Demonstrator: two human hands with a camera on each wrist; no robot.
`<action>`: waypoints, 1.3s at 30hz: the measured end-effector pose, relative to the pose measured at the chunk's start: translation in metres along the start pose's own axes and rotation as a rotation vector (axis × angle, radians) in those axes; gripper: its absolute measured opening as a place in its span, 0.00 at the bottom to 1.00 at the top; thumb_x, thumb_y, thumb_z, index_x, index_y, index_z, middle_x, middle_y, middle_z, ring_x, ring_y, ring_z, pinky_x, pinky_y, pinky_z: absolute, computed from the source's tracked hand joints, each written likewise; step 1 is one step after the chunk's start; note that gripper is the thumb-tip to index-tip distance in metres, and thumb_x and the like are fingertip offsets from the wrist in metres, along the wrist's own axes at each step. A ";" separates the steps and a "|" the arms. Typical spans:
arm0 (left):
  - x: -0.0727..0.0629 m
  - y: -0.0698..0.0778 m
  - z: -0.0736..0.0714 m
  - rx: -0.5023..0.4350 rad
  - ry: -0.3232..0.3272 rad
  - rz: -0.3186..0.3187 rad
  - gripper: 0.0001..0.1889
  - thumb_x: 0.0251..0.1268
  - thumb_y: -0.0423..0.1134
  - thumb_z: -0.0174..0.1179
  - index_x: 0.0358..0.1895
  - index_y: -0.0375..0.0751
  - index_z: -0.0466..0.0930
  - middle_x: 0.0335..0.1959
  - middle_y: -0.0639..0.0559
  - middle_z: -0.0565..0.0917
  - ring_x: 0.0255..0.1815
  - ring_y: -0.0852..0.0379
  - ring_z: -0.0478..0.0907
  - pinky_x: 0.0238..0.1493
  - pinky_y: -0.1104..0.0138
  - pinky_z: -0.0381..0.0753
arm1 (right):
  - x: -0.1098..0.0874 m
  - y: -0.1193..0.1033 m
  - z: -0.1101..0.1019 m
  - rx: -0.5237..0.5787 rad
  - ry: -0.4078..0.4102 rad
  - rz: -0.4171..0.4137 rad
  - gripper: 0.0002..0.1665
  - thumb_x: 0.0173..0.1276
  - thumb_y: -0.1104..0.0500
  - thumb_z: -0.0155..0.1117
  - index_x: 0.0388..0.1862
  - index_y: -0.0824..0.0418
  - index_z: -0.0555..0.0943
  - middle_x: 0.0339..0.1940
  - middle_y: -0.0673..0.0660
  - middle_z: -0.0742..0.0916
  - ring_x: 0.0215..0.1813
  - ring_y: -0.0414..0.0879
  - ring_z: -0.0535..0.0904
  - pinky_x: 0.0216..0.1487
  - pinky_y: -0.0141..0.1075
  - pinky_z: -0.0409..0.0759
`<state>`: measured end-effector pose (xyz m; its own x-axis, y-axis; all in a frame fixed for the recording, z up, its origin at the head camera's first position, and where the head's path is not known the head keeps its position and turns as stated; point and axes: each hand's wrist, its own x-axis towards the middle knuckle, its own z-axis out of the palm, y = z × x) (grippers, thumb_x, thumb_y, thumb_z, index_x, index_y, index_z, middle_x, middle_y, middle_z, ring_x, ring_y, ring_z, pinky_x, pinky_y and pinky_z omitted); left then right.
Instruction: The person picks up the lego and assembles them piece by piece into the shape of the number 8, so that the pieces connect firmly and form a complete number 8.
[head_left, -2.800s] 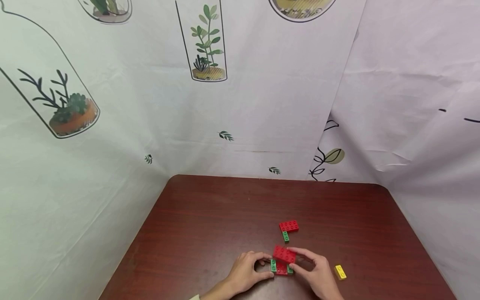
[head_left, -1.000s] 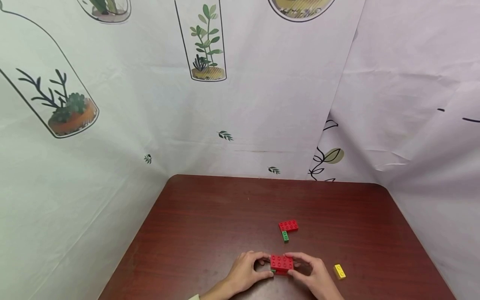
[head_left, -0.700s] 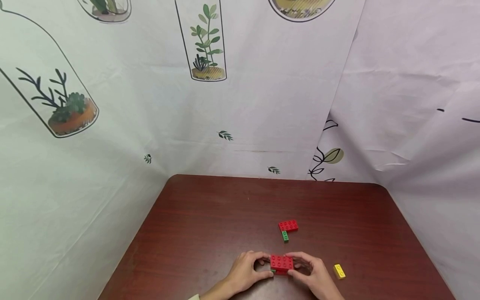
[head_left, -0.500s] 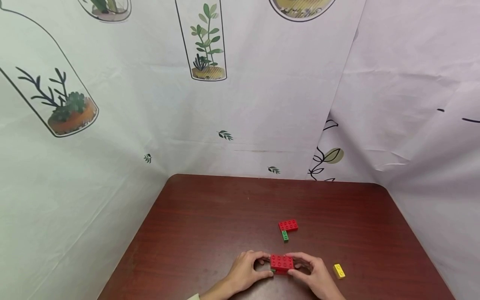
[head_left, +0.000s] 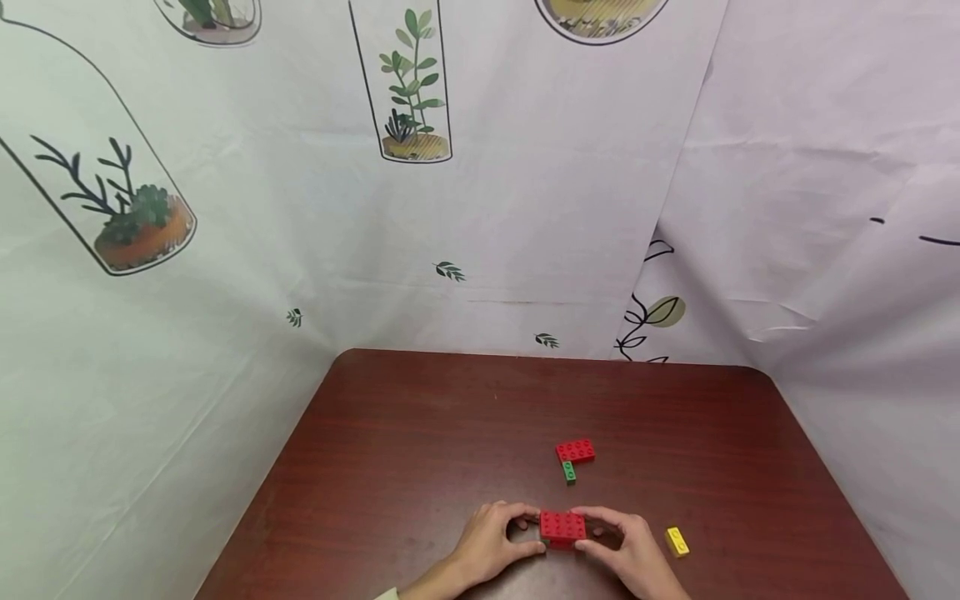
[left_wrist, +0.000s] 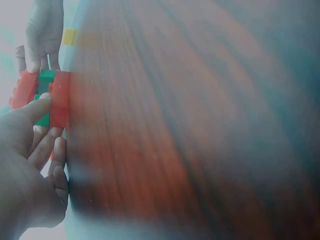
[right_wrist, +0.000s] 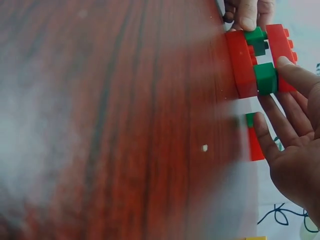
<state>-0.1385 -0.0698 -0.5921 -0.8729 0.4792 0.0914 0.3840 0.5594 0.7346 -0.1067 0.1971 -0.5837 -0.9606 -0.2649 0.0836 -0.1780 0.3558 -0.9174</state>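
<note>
In front of me on the table stands a small stack of toy building bricks. At its base is a red brick (left_wrist: 61, 100), with a green brick (right_wrist: 265, 78) at one end and another green brick (right_wrist: 255, 41) at the other. An upper red brick (head_left: 562, 525) lies level over the green ones, a gap showing between them in the right wrist view. My left hand (head_left: 487, 537) pinches the left end low down, thumb by the green brick. With thumb and fingers, my right hand (head_left: 630, 550) pinches the upper red brick at its right end.
Beyond the stack lie another red brick (head_left: 574, 451) and a small green brick (head_left: 569, 472), close together. A yellow brick (head_left: 677, 542) sits right of my right hand. The brown table (head_left: 420, 425) meets patterned white cloth (head_left: 510, 208) at the back and sides.
The upper red brick, tilted and raised a few seconds ago, has come down level over the green bricks with my right hand. Over the last second both hands stay nearly still.
</note>
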 end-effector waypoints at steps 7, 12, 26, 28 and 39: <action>0.000 0.001 0.000 0.011 0.007 0.013 0.18 0.60 0.54 0.79 0.51 0.57 0.91 0.38 0.71 0.85 0.38 0.73 0.76 0.41 0.69 0.75 | 0.001 0.002 -0.001 -0.063 0.008 -0.048 0.24 0.64 0.55 0.82 0.57 0.61 0.88 0.47 0.55 0.93 0.41 0.38 0.89 0.41 0.35 0.86; -0.001 0.000 0.000 0.012 0.009 0.014 0.18 0.60 0.54 0.79 0.51 0.57 0.91 0.37 0.71 0.85 0.37 0.73 0.75 0.41 0.69 0.74 | 0.001 0.001 -0.001 -0.086 0.004 -0.070 0.24 0.64 0.54 0.82 0.57 0.61 0.89 0.47 0.55 0.93 0.41 0.38 0.89 0.41 0.36 0.86; -0.001 0.000 0.000 0.002 0.002 0.007 0.18 0.60 0.55 0.79 0.52 0.58 0.91 0.38 0.72 0.85 0.38 0.73 0.76 0.41 0.69 0.75 | 0.003 0.007 0.000 -0.050 -0.028 -0.050 0.23 0.64 0.54 0.82 0.56 0.61 0.88 0.48 0.56 0.92 0.42 0.38 0.89 0.41 0.34 0.86; -0.001 0.000 0.001 0.001 0.001 0.004 0.18 0.60 0.54 0.79 0.52 0.58 0.91 0.38 0.71 0.85 0.38 0.73 0.76 0.41 0.69 0.75 | 0.003 0.007 0.000 -0.030 -0.038 -0.042 0.23 0.64 0.55 0.82 0.56 0.62 0.88 0.48 0.57 0.92 0.42 0.38 0.89 0.41 0.34 0.86; 0.000 0.000 0.001 0.027 0.000 0.001 0.18 0.60 0.54 0.79 0.52 0.57 0.91 0.37 0.72 0.84 0.37 0.73 0.75 0.42 0.68 0.74 | 0.005 0.008 -0.003 0.063 -0.080 0.061 0.25 0.62 0.58 0.83 0.56 0.65 0.88 0.50 0.60 0.91 0.46 0.41 0.89 0.45 0.34 0.86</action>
<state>-0.1381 -0.0692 -0.5923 -0.8727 0.4794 0.0924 0.3928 0.5771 0.7159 -0.1136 0.2011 -0.5896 -0.9488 -0.3159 -0.0016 -0.1039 0.3170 -0.9427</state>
